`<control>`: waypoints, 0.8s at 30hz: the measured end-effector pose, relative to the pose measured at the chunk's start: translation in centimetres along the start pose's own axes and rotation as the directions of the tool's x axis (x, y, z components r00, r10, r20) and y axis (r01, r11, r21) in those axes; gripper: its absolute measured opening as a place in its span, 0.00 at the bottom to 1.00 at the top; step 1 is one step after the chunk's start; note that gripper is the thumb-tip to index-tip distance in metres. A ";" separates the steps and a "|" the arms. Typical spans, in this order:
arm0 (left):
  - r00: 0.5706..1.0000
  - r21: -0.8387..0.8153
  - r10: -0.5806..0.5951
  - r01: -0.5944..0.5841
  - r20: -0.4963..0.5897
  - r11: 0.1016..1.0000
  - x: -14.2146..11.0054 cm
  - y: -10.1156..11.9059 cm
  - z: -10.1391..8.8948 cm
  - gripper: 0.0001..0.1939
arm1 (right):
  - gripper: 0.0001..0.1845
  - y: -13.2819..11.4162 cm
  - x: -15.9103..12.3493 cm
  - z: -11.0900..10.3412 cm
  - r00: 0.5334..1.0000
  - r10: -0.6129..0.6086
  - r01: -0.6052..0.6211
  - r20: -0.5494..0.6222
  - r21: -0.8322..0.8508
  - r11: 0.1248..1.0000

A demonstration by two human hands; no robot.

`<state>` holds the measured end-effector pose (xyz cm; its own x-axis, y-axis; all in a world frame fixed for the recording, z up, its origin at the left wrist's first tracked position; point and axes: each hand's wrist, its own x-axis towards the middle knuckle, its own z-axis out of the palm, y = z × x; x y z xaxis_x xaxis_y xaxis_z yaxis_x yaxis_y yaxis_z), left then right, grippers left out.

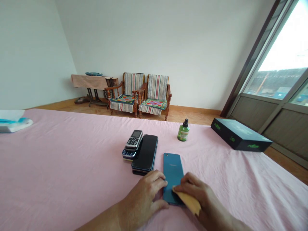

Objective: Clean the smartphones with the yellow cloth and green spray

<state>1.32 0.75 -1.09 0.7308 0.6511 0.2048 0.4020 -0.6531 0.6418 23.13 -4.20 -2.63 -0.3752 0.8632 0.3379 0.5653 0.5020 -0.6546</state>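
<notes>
Here in the head view, the left hand (150, 191) is half spread, its fingers loosely bent and the thumb well apart from them; the fingertips sit against the long left edge of a blue smartphone (172, 168), with the thumb by its bottom left corner. And the right hand (198, 191): fingers pinched tight on a folded yellow cloth (190, 201), one end of it pressed to the lower part of that phone's back! The phone lies flat, back up, camera lens at the top left corner, on a pink tablecloth (72, 166).

Just left of it, a dark smartphone (146, 150) tops a small pile, screen up. Hard against that, a silver keypad phone (134, 140) rests over a dark-blue keypad phone (129, 154). Beyond, to the right, a green bottle (183, 132) with a black top stands upright, and farther right lies a flat black box (249, 144) with green lettering.

Over at the far left edge, a white and blue packet (14, 128). Across the room, two wooden armchairs (156, 88) wear striped covers, beside a cloth-draped table (92, 82); a window (276, 64) brightens the right side.
</notes>
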 end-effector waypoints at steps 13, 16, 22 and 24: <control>1.000 0.008 -0.007 0.007 0.021 1.000 0.1 -0.3 0.0 0.24 | 0.28 6.5 8.7 0.8 0.981 -0.044 0.013 -0.191 -0.161 0.987; 0.999 0.005 -0.024 0.024 0.021 1.000 0.2 -0.2 0.0 0.23 | 0.29 5.5 7.2 1.1 0.988 -0.066 0.044 -0.143 -0.153 0.987; 0.995 -0.036 -0.104 0.104 0.001 0.994 0.1 0.6 -0.1 0.28 | 0.29 1.6 4.2 1.2 1.000 -0.005 0.002 -0.026 -0.111 0.994; 0.992 -0.048 -0.125 0.125 -0.002 0.991 0.1 0.8 -0.2 0.30 | 0.30 0.2 3.3 1.3 0.999 0.037 -0.035 0.019 -0.096 0.995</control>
<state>1.62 0.34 -0.44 0.6734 0.7286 0.1248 0.4633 -0.5475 0.6968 21.09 -1.28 -2.51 -0.3684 0.8798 0.3005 0.6460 0.4747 -0.5978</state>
